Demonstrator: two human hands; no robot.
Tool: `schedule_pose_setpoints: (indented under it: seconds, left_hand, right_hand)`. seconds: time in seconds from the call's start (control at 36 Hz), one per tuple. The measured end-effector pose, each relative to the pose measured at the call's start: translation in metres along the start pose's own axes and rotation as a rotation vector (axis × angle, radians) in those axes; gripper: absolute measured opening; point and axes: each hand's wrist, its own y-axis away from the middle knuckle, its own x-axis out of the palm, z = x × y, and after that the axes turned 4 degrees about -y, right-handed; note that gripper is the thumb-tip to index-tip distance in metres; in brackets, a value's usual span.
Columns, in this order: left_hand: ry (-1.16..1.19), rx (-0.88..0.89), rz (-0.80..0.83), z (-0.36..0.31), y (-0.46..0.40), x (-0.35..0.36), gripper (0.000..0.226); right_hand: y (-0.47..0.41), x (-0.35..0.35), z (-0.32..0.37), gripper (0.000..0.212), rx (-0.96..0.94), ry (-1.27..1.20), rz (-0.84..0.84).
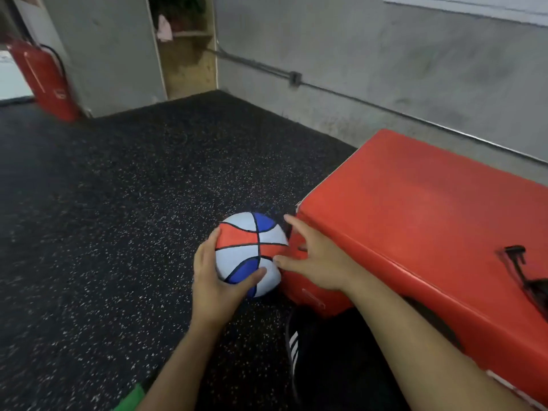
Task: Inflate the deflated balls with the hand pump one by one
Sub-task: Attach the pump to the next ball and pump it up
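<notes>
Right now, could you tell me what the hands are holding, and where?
The left hand grips the ball on its left side, thumb across the front. The right hand is spread, fingertips touching its right side.

The floor (118,218) is black with lots of tiny white dots. A ball (252,253) with red, white and blue patches sits on it, right beside the end of a big red box (415,209). The box stands on the floor too, next to the gray wall. A black hand pump (517,262) lies on top of the box, near its right side. A black shoe (296,351) with white stripes rests on the floor, just below the ball and close to the box. Far back on the left, a red fire extinguisher (44,78) stands on the floor. A wooden shelf (189,54) stands in the back corner.
</notes>
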Motion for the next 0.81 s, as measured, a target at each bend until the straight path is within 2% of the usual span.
schedule_pose_setpoints:
  seconds: [0.19, 0.33, 0.53, 0.64, 0.81]
  left_hand:
    - [-0.213, -0.323, 0.087, 0.122, 0.018, -0.021, 0.115]
    - [-0.327, -0.536, 0.125, 0.180, 0.018, -0.018, 0.120]
    - [-0.294, -0.723, 0.211, 0.214, 0.002, 0.016, 0.130]
    - [-0.351, -0.732, 0.267, 0.229, 0.004, 0.033, 0.131]
    - [-0.395, -0.689, 0.235, 0.223, 0.004, 0.038, 0.128]
  right_hand:
    - [-0.037, 0.035, -0.036, 0.096, 0.087, 0.234, 0.197]
    - [-0.049, 0.039, -0.059, 0.093, 0.100, 0.369, 0.349]
    - [-0.058, 0.033, -0.061, 0.089, 0.115, 0.350, 0.358]
    - [-0.058, 0.030, -0.060, 0.088, 0.128, 0.349, 0.358]
    - [-0.057, 0.030, -0.056, 0.086, 0.149, 0.356, 0.373]
